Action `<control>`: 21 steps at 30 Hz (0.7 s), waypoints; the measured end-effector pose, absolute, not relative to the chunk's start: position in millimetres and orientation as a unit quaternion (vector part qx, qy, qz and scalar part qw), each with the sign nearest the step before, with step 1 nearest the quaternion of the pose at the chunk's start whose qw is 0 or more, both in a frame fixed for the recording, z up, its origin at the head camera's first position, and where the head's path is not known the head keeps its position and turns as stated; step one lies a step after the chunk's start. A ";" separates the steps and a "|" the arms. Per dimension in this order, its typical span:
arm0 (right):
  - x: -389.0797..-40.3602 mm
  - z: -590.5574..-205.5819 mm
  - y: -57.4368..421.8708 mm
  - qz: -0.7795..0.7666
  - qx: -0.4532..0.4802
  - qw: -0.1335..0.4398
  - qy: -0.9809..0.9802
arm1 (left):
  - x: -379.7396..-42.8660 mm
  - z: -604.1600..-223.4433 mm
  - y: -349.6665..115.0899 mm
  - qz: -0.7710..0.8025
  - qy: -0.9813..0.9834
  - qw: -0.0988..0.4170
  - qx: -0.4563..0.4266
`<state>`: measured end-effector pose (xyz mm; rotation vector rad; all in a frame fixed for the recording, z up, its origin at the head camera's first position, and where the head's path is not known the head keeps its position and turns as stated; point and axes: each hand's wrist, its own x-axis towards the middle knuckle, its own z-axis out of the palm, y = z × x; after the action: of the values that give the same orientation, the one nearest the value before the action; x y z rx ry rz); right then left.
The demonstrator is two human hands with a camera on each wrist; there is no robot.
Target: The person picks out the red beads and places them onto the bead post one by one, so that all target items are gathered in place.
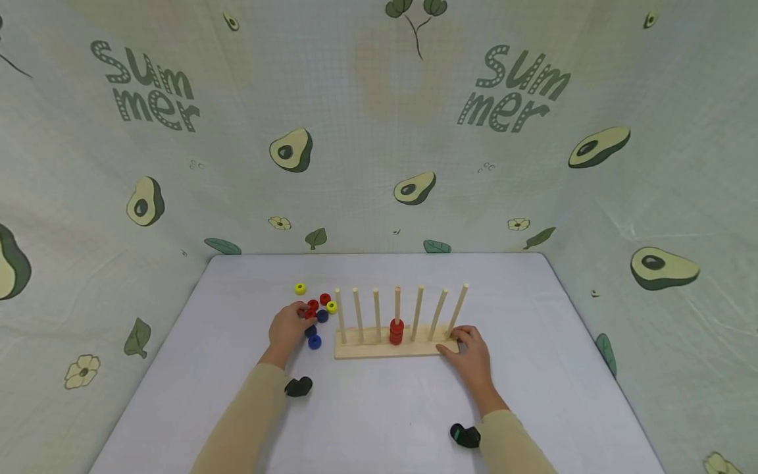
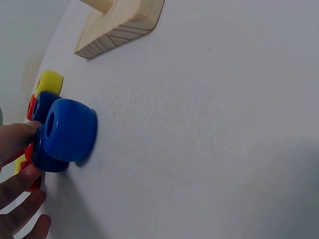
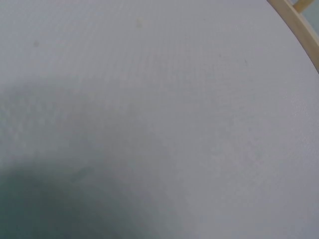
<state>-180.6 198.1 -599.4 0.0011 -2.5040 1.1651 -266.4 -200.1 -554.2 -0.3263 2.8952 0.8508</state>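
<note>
A wooden peg stand (image 1: 361,351) with several upright pegs lies across the table, and a short stack of red beads (image 1: 396,332) sits on its middle peg. My right hand (image 1: 474,361) grips the right end of the base, thumb at the front edge and fingers behind. Left of the stand, my left hand (image 1: 288,327) pinches a red bead (image 1: 310,315) among the loose beads. In the left wrist view its thumb (image 2: 17,138) and fingers reach in behind a blue bead (image 2: 72,130), which partly hides the red one.
Around the left hand lie other loose beads: a red one (image 1: 325,299), a yellow one (image 1: 331,307), dark blue ones (image 1: 322,316) and a blue one (image 1: 314,342). Another yellow bead (image 1: 300,288) lies farther back. A printed cloth (image 1: 355,99) hangs behind the white table (image 1: 385,421).
</note>
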 end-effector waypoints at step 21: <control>-179.9 -599.5 197.2 0.405 0.015 0.216 -0.888 | -260.2 -547.7 -197.3 0.320 0.939 0.017 -0.122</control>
<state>-179.9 197.2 -599.5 0.0424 -2.4624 1.1223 -260.2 -197.3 -547.7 -0.3797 2.9199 0.9937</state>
